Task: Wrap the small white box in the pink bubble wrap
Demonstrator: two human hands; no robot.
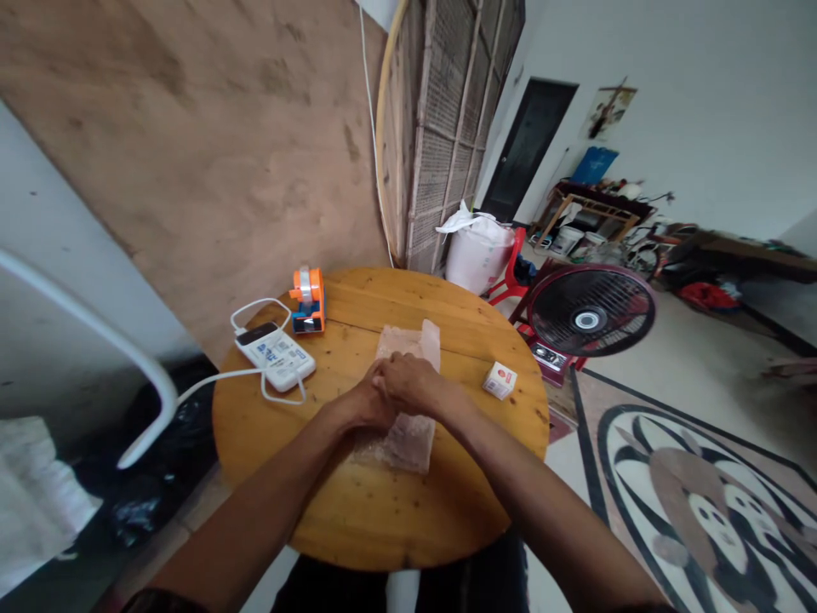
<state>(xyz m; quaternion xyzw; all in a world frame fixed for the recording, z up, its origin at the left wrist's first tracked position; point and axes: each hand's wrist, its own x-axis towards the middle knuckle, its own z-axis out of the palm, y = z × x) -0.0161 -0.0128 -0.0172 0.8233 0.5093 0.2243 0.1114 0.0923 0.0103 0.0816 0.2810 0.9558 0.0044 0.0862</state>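
My left hand [372,402] and my right hand [412,380] meet over the middle of a round wooden table [357,528]. Their fingers are curled closed against each other, and whatever lies between them is hidden. Under both hands is a sheet of clear, pinkish bubble wrap [408,444], lying lengthwise away from me. Its far end [431,340] stands up a little at the right corner. To the right of my right hand, apart from it, sits a small white box [499,380] with red print.
An orange and blue tape dispenser [309,302] stands at the table's back left. Beside it lies a white power bank [276,356] with white cables. Beyond the right edge are a dark red fan [584,315], a red chair [511,271] and a white sack [478,251].
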